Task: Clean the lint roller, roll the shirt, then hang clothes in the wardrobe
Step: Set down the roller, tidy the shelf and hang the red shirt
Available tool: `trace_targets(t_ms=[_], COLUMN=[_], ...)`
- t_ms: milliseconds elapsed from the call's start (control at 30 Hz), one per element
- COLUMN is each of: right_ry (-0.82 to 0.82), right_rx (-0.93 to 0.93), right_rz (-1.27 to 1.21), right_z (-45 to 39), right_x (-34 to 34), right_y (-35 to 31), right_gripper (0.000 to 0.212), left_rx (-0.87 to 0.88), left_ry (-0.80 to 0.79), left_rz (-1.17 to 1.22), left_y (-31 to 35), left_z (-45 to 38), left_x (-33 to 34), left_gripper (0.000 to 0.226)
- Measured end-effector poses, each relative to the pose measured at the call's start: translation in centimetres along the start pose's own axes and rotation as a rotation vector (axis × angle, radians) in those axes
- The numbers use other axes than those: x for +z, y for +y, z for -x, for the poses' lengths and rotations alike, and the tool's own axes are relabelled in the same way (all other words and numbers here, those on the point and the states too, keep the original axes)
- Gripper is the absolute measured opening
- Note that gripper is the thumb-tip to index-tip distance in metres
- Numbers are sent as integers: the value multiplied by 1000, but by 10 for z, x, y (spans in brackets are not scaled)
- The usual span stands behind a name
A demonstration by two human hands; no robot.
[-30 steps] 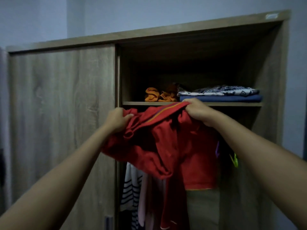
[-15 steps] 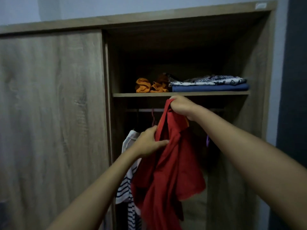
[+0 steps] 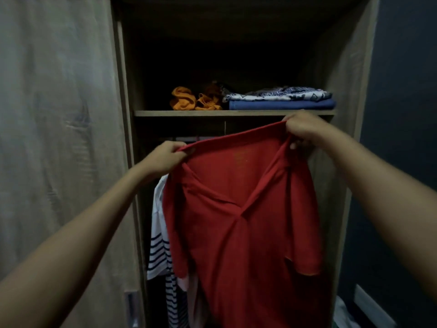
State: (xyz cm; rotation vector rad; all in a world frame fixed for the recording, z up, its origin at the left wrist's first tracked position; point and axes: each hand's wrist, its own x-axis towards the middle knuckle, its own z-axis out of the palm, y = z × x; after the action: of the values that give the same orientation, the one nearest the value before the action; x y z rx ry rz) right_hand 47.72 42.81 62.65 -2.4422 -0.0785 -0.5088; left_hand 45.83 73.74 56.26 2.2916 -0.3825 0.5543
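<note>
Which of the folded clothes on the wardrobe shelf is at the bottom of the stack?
The plain blue folded garment. It lies flat on the shelf, with the black-and-white patterned cloth on top.

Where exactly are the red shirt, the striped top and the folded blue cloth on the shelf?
red shirt (image 3: pixel 238 209): head view, on its front below the collar.
striped top (image 3: pixel 157 249): head view, on the striped sleeve left of the red shirt.
folded blue cloth (image 3: pixel 281 105): head view, on its front folded edge.
</note>
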Motion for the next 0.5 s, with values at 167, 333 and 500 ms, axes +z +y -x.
trace_targets(t_ms=[167,333,500], right_ry=[-102,-171,-225], right_rx=[2,-1,50], right_rz=[-321,-573,-939], right_z=[18,20,15], right_x=[6,23,33], right_y=[-1,1,3], right_gripper=[44,42,26], left_rx=[-64,-316,-280], left_ry=[101,133,205], left_rz=[-181,86,626], left_y=[15,18,24], left_z=[-8,-12,-12], left_x=[-5,-3,-12], left_gripper=[27,24,24])
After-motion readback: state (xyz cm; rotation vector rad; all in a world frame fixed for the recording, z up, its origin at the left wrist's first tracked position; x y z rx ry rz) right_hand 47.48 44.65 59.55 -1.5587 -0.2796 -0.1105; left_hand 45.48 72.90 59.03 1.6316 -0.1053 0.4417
